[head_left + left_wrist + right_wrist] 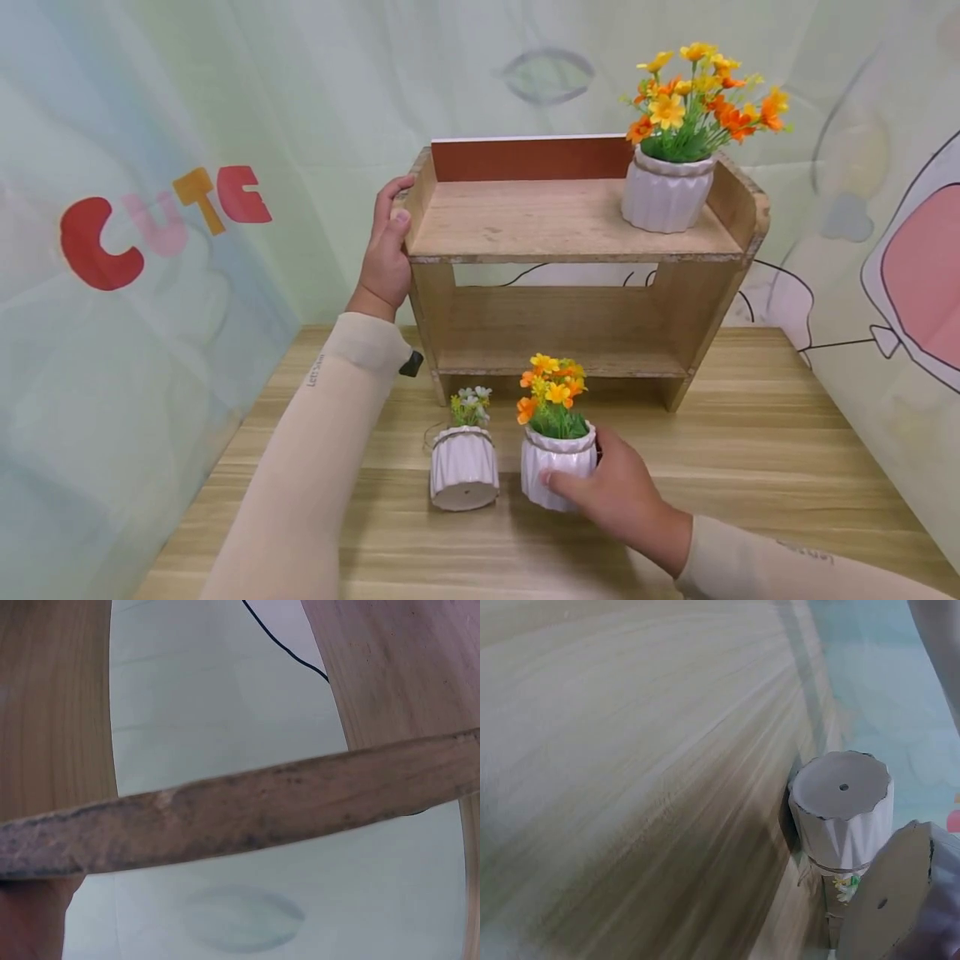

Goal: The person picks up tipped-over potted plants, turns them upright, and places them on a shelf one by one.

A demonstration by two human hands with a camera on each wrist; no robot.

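My left hand (384, 268) grips the upper left side panel of a small wooden shelf (517, 218); in the left wrist view part of that hand shows under a worn board edge. With my right hand (628, 493) I hold a white fluted flower pot (557, 468) of orange and yellow flowers, thumb across its front. The right wrist view shows its underside with a drain hole. Just left of it, another white flower pot (465, 471) with small white flowers lies tipped on the table, its base facing me.
A third white pot (667, 196) with orange and yellow flowers stands at the right of the shelf's top board. The wooden table (765, 467) carries the shelf near its back edge. Printed curtains (330, 100) hang behind and at both sides.
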